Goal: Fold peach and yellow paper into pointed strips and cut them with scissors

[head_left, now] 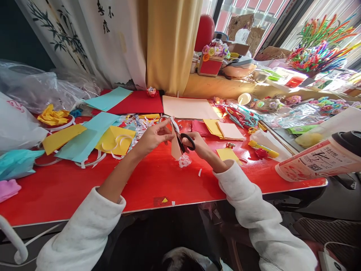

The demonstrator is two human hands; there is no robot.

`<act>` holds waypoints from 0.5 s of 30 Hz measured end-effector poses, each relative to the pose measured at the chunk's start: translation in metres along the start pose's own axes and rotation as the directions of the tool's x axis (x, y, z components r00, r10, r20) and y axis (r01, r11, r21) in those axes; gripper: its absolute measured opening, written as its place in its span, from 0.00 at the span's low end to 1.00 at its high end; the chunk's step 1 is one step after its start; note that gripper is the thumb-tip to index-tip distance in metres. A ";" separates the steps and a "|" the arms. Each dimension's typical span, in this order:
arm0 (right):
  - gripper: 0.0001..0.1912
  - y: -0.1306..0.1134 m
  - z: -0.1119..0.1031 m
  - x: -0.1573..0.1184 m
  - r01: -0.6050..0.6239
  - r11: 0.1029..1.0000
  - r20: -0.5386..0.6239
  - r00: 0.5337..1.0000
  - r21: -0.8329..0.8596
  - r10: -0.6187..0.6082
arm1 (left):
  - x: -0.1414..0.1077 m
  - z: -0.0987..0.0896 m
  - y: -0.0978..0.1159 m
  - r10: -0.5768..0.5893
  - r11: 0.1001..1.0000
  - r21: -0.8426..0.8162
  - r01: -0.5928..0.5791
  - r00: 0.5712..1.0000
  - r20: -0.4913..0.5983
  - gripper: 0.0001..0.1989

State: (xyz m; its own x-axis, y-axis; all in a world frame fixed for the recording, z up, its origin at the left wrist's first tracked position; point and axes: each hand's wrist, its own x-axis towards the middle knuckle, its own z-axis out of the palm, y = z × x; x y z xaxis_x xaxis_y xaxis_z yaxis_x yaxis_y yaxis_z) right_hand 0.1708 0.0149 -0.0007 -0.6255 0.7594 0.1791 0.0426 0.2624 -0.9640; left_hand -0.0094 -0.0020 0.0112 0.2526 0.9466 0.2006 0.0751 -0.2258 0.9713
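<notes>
Over the middle of the red table, my left hand (158,134) pinches the top of a pale pink piece of paper (176,149), which hangs down from the fingers. My right hand (199,143) grips black-handled scissors (189,141) by the finger loops. The scissor blades point up and left and lie against the paper; whether they are spread cannot be made out. Just below the paper rests a small white and pink crumpled clump (184,160). A narrow white paper strip (200,172) lies to its right.
Yellow and pink paper squares (229,130) lie at right, beyond a yellow glue stick (263,149). A large paper cup (318,156) leans at the right edge. Blue paper sheets (88,139) cover the left side. Several scissors (242,114) lie in the back right.
</notes>
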 end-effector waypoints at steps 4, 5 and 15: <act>0.27 -0.001 -0.001 0.001 -0.013 1.000 0.004 1.000 0.004 0.013 | 0.000 -0.002 -0.002 0.007 1.000 -0.012 -0.007 1.000 0.007 0.33; 0.26 -0.002 -0.002 0.001 -0.017 1.000 0.005 1.000 0.006 0.017 | 0.000 -0.003 -0.002 0.004 1.000 -0.010 -0.004 1.000 0.004 0.33; 0.23 0.001 0.004 0.001 0.025 0.999 -0.041 0.999 0.034 -0.023 | 0.000 0.000 -0.002 0.029 0.998 -0.046 -0.031 0.999 -0.045 0.32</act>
State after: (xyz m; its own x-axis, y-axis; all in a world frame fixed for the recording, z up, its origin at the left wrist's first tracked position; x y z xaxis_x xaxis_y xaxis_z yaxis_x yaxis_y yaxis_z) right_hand 0.1671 0.0139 -0.0018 -0.5937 0.7770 0.2094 0.0009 0.2609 -0.9654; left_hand -0.0100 -0.0013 0.0090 0.2106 0.9491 0.2343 0.0224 -0.2443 0.9694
